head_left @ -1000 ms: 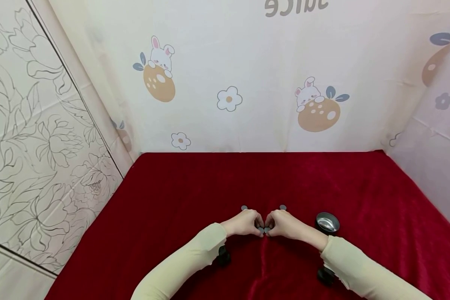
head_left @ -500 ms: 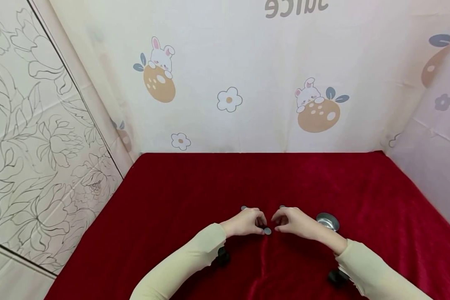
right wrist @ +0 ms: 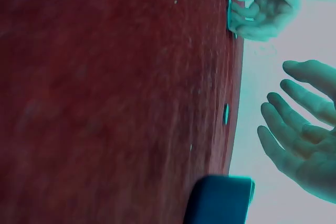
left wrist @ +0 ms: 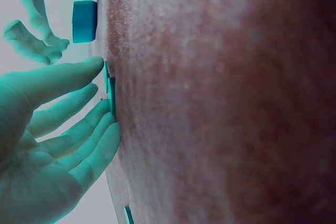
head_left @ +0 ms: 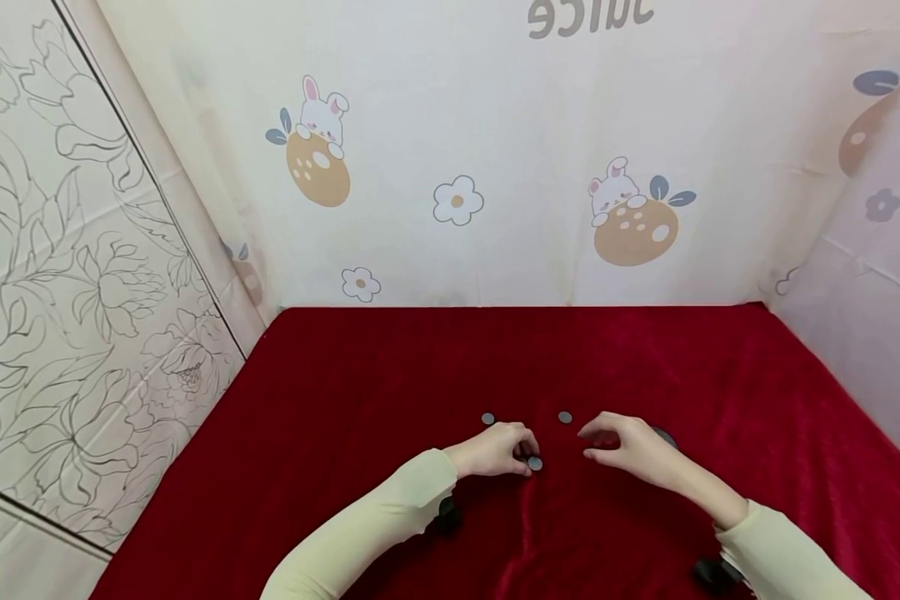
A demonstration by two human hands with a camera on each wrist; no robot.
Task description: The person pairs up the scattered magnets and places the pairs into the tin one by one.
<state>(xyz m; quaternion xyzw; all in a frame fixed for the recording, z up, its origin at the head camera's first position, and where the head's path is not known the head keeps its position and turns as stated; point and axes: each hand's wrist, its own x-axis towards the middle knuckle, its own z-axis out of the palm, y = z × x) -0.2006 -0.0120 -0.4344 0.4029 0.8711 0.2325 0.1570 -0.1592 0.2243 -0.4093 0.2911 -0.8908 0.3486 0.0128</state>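
My left hand (head_left: 497, 449) rests low on the red cloth, its thumb and fingers bent around a small grey disc that they mostly hide in the head view. Right beside its fingertips lies a second grey disc (head_left: 535, 463); in the left wrist view the two flat discs (left wrist: 112, 95) sit between thumb and fingers. To the right, my right hand (head_left: 633, 446) is raised off the cloth with loosely bent fingers and nothing in them. Behind that hand, the small metal bowl (head_left: 666, 437) shows only part of its rim.
Two more grey discs lie farther back on the cloth, a left disc (head_left: 488, 418) and a right disc (head_left: 565, 417). A red velvet cloth (head_left: 420, 358) covers the table, with a patterned curtain (head_left: 532, 233) behind it and a flower-print panel (head_left: 105, 283) at the left.
My right hand has let go of its disc beside the left hand's and moved right, now overlapping the bowl. The left hand has stayed nearly in place.
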